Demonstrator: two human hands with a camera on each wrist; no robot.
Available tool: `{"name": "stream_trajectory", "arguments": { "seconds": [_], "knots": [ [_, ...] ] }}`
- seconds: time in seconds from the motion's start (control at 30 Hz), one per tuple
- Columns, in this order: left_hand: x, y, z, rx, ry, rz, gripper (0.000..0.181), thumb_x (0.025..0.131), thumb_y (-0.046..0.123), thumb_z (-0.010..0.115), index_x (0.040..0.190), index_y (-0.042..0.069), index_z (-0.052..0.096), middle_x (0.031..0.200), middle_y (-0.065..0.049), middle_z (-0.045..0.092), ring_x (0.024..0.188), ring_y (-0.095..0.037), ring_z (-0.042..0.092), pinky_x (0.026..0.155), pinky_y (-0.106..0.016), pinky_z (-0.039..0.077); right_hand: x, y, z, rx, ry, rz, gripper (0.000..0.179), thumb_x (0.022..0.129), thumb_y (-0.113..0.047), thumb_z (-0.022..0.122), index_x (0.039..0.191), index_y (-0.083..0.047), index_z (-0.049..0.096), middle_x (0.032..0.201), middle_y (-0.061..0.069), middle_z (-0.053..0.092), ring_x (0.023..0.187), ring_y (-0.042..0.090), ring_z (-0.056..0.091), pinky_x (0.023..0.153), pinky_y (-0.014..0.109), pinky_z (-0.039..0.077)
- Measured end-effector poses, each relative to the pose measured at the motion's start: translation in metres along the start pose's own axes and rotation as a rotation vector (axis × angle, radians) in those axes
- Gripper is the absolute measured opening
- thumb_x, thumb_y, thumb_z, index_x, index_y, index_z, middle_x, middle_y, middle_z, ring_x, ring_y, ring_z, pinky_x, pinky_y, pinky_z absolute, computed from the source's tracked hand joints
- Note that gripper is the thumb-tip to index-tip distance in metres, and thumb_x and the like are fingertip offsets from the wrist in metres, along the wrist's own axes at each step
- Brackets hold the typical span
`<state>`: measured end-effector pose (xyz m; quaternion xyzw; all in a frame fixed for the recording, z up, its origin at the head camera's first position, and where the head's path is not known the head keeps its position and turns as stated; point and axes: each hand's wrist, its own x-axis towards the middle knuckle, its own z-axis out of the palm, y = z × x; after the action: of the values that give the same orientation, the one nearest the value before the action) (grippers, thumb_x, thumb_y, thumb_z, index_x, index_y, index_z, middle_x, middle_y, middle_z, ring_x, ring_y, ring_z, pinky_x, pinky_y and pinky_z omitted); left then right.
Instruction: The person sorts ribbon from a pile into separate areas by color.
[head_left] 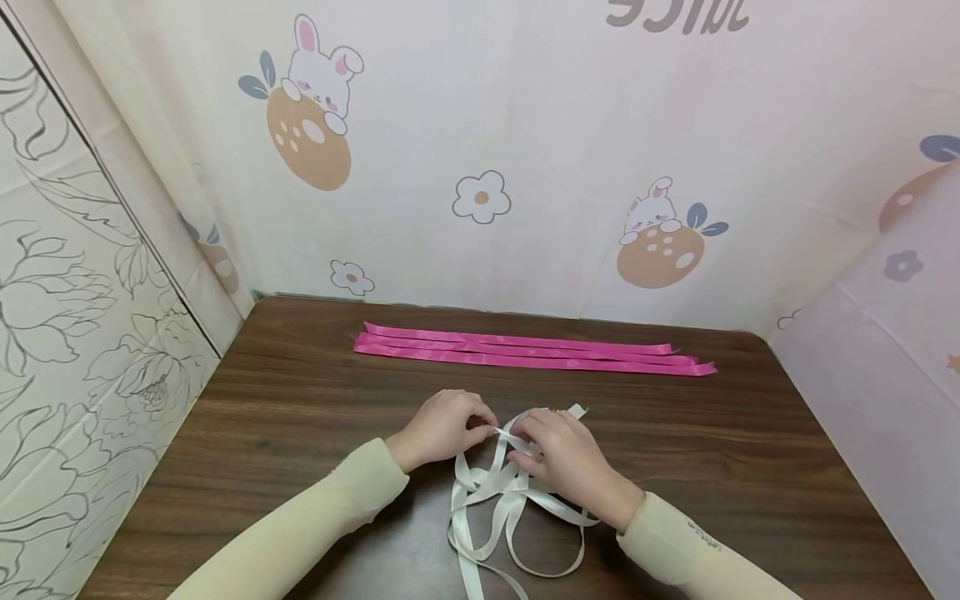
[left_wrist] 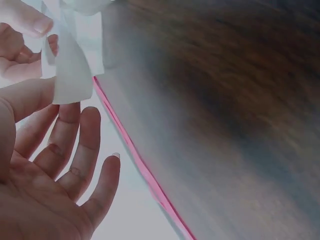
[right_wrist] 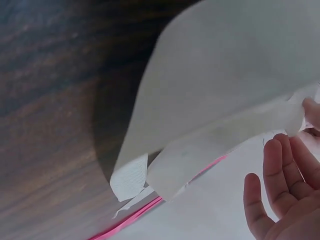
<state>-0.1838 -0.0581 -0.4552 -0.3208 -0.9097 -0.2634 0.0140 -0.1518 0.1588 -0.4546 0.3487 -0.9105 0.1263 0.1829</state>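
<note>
A long cream satin ribbon [head_left: 465, 533] lies in loose loops on the dark table. My left hand [head_left: 448, 427] pinches a narrow stretch of it between thumb and index finger. In the left wrist view the other fingers of the left hand [left_wrist: 55, 175] are spread apart below the fold. Close on the right, my right hand [head_left: 566, 454] holds the same ribbon with its thumb and fingertips. The right wrist view has the right hand [right_wrist: 290, 190] at the lower right edge, with a wide ribbon loop [right_wrist: 230, 65] large before the camera; its exact grip is partly cut off.
Several bright pink ribbon strips [head_left: 525, 350] lie side by side along the back of the wood-grain table [head_left: 300, 375]. Behind them hangs a pale curtain [head_left: 420, 150] printed with rabbits and flowers. A floral panel [head_left: 82, 292] stands on the left.
</note>
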Motion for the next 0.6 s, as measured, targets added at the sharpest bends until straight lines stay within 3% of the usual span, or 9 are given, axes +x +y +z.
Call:
{"name": "stream_trajectory", "arguments": {
  "seconds": [0.2,0.43,0.6],
  "knots": [
    [0.001,0.005,-0.002,-0.014,-0.005,0.004,0.009,0.088,0.027,0.07,0.091,0.023,0.076,0.085,0.01,0.071,0.079,-0.008,0.062,0.077,-0.027,0.048,-0.001,0.003,-0.001,-0.035,0.047,-0.024,0.011,0.075,-0.015,0.071,0.085,-0.019,0.07,0.081,-0.012,0.065,0.074,0.005,0.06,0.072,0.029,0.047],
    [-0.003,0.007,-0.007,-0.001,0.009,0.012,0.009,0.087,0.028,0.07,0.09,0.023,0.076,0.085,0.011,0.07,0.08,-0.008,0.063,0.077,-0.028,0.049,-0.003,0.011,-0.012,0.019,0.078,-0.045,0.008,0.076,-0.013,0.07,0.083,-0.017,0.071,0.077,-0.01,0.067,0.072,0.006,0.061,0.07,0.029,0.048],
    [-0.006,0.007,-0.012,-0.006,0.013,0.004,0.009,0.087,0.028,0.07,0.09,0.023,0.076,0.085,0.01,0.07,0.079,-0.009,0.063,0.076,-0.027,0.049,-0.009,0.017,-0.022,0.035,0.06,-0.024,0.005,0.08,-0.016,0.07,0.083,-0.02,0.072,0.07,-0.013,0.06,0.064,0.001,0.051,0.062,0.025,0.045]
  ]
}}
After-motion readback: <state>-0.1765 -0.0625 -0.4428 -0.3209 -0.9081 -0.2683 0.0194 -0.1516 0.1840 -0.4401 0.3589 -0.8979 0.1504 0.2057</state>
